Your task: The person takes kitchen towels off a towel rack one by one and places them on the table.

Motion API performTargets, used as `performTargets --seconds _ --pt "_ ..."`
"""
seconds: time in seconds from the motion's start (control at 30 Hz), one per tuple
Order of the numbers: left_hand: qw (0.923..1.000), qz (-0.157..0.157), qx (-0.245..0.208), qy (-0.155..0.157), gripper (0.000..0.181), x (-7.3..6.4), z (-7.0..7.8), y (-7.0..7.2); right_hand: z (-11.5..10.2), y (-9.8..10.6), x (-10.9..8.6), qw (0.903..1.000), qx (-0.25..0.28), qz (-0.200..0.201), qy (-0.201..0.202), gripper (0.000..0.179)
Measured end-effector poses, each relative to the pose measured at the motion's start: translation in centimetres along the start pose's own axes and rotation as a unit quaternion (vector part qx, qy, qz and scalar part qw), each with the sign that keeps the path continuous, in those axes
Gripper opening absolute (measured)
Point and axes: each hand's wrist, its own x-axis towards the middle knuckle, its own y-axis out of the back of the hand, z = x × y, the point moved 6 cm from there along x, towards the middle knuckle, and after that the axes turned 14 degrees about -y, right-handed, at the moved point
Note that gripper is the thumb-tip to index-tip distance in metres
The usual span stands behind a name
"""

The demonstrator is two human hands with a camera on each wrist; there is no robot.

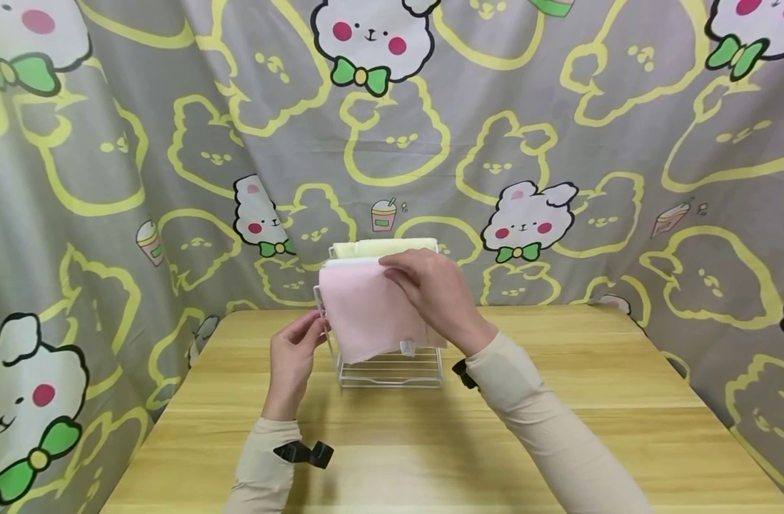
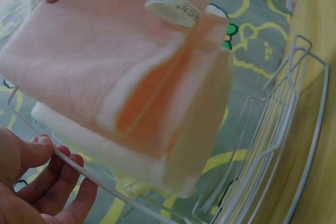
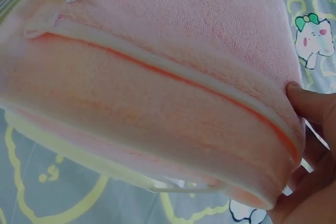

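Observation:
A pink towel hangs down at the front of a white wire rack, a small white label at its lower edge. My right hand pinches its top right corner between thumb and fingers; the right wrist view shows the thumb on the folded pink towel. My left hand grips the left side wire of the rack, thumb and fingertips around it in the left wrist view. Behind the pink towel show a white towel and a pale yellow towel on the rack.
The rack stands on a wood-grain table. A grey curtain with yellow outlines and white rabbits hangs behind the table and at its sides. Black wrist straps sit on both sleeves.

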Motion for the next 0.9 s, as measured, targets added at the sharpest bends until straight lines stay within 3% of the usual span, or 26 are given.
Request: performTargets --seconds 0.57,0.9 --pt "1.0000 0.005 0.000 -0.002 0.026 0.0 -0.2 0.2 -2.2 2.8 -0.2 0.9984 0.005 0.040 0.041 0.018" --pt "1.0000 0.000 0.006 -0.006 0.026 0.1 -0.1 0.1 -2.8 3.8 -0.7 0.9979 0.022 0.054 0.028 0.020"
